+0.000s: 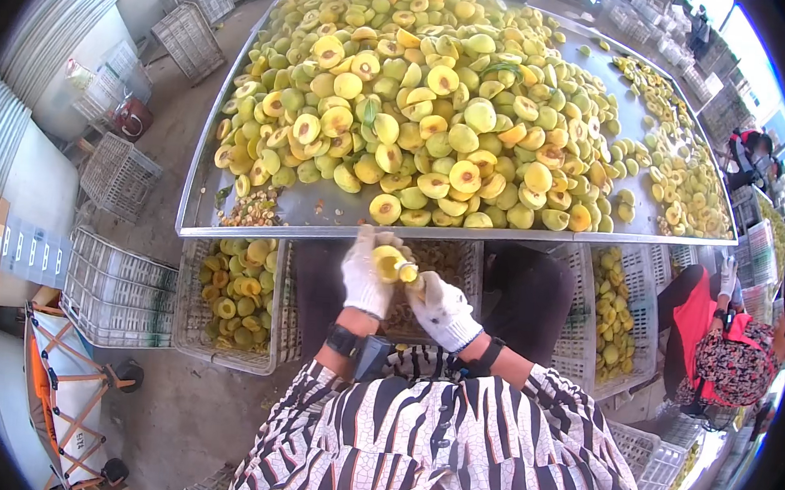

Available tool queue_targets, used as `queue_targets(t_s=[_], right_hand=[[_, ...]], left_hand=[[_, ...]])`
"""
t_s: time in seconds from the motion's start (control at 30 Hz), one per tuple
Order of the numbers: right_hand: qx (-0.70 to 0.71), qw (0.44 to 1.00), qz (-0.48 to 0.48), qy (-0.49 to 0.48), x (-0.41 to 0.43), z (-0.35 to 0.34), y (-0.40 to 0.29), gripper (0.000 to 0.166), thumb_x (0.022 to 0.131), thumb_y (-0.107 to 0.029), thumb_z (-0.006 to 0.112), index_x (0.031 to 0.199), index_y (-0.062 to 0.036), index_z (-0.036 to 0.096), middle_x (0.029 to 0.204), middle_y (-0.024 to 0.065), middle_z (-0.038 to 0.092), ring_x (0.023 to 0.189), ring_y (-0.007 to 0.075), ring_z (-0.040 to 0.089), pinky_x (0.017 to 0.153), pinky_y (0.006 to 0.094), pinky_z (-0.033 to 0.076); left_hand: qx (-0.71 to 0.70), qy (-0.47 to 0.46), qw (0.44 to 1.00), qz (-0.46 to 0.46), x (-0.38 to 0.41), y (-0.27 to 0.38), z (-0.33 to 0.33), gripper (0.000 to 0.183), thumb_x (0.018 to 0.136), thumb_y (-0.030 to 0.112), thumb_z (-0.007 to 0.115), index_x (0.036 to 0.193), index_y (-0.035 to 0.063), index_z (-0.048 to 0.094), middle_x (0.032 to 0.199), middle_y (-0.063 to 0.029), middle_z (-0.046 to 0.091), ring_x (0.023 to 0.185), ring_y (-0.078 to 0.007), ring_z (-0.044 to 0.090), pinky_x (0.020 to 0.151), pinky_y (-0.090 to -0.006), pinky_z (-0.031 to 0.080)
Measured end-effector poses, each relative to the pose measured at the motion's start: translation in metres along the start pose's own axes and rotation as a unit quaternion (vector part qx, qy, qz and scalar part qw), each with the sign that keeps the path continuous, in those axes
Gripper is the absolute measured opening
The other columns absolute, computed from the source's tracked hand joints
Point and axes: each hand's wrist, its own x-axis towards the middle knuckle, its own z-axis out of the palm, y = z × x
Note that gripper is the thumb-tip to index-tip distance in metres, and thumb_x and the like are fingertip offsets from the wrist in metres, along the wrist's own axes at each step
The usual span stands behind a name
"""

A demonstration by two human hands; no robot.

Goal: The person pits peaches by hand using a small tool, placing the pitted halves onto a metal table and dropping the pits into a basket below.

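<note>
In my gloved left hand (365, 277) rests a yellow peach half (386, 261), held just off the table's front edge. My gloved right hand (444, 311) grips a small pitting tool (407, 272), whose metal end touches or nearly touches the fruit. Most of the tool's handle is hidden by my fingers. Ahead, a big heap of halved yellow-green peaches (409, 103) covers the metal-rimmed table (361, 210), many with brown pits or cavities showing. Loose pits (253, 212) lie at the table's near left corner.
A plastic crate (186, 319) of peach halves stands left of my legs. Between my knees is a crate with pits (443, 257); another crate of halves (642, 331) stands right. A co-worker (726, 350) sits farther right. A folding wagon (75, 393) stands at left.
</note>
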Motion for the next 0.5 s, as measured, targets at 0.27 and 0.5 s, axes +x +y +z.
queue_targets(t_s=[0.27,0.5], right_hand=[[-0.183,0.95,0.115,-0.224,0.018,-0.028,0.039,0.025,0.098,-0.026,0.053,0.108,-0.0057,0.062,0.094,0.0213,0.072,0.089,0.0385,0.072,0.078,0.0491,0.057],[-0.113,0.944,0.169,-0.259,0.015,-0.009,0.041,0.034,0.092,-0.033,0.059,0.111,-0.0048,0.06,0.1,0.0261,0.07,0.096,0.0427,0.069,0.084,0.0504,0.056]], left_hand=[[0.482,0.284,0.722,0.408,-0.017,0.144,-0.069,0.03,0.093,0.021,0.072,0.115,0.001,0.07,0.109,-0.0144,0.07,0.099,-0.0281,0.067,0.09,-0.0383,0.054],[0.767,0.029,0.591,0.246,0.039,0.082,0.001,0.06,0.086,0.042,0.073,0.132,0.0055,0.064,0.126,-0.0224,0.068,0.118,-0.0363,0.064,0.102,-0.0423,0.049]])
